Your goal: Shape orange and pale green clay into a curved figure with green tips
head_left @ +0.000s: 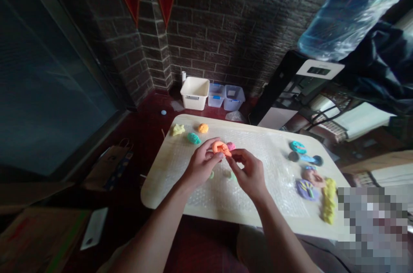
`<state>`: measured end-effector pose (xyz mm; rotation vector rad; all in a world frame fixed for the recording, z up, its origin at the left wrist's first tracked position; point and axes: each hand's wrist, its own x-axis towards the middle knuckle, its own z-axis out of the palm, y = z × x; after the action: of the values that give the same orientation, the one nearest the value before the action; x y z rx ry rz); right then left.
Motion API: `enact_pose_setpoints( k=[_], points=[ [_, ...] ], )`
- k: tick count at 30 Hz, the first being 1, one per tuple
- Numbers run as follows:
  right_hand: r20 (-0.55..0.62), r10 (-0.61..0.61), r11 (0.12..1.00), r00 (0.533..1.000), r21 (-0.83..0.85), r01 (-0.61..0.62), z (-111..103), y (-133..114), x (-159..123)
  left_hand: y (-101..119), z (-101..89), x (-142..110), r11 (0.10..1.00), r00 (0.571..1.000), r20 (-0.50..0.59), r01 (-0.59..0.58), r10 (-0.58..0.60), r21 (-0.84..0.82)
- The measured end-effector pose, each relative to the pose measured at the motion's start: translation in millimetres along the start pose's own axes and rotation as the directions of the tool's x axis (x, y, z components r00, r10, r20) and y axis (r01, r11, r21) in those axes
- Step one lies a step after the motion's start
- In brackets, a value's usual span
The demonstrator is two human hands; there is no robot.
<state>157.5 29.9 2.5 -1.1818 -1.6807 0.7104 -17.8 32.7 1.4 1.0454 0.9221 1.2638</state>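
Orange modelling clay (220, 147), bent into a curved, hollow-looking shape, is held up over the middle of the table. My left hand (204, 160) closes round its left side, thumb in front. At its right end, the fingertips of my right hand (247, 169) pinch the clay. Just behind it lies a pink lump of clay (231, 146), partly covered. Light green pieces (232, 175) rest on the bubble wrap (258, 148) below my hands, partly hidden. Toward the back left are a teal lump (194, 138), an orange-yellow ball (203, 128) and a pale yellow lump (178, 129).
Several shaped clay pieces line the right side of the table (161, 178), among them a purple disc (307, 190) and a long yellow strip (329, 202). Beyond the far edge stand a white bin (195, 94) and two clear boxes. A water dispenser (280, 92) is at the right.
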Motion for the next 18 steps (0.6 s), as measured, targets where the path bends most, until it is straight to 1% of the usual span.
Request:
enact_pose_setpoints(
  k=[2,5,7,10,14,16,18],
  points=[
    [-0.022,-0.011,1.0,1.0,0.019,0.012,-8,0,-1,0,7.4,1,1.0,1.0,0.017,-0.006,0.007,-0.027],
    [-0.056,0.006,0.999,0.998,0.041,-0.003,-20,1,-4,0,18.9,2,0.998,0.999,0.051,0.006,-0.002,-0.07],
    [-0.053,0.022,0.998,0.998,0.055,-0.019,-27,2,-6,0,25.8,2,0.996,0.998,0.062,0.02,-0.015,-0.085],
    [-0.029,0.06,0.994,0.998,0.094,-0.057,-35,4,-9,0,32.7,4,0.996,0.996,0.055,0.067,-0.065,-0.051],
    [0.003,0.114,0.98,0.994,0.166,-0.113,-41,5,-12,-4,34.4,4,0.986,0.984,0.088,0.16,-0.155,-0.041],
    [0.036,0.122,0.973,0.992,0.192,-0.126,-44,5,-13,-6,32.9,4,0.984,0.981,0.097,0.172,-0.167,-0.048],
    [0.058,0.126,0.971,0.99,0.196,-0.135,-47,6,-14,-7,30.6,2,0.984,0.98,0.098,0.179,-0.176,-0.021]
  ],
)
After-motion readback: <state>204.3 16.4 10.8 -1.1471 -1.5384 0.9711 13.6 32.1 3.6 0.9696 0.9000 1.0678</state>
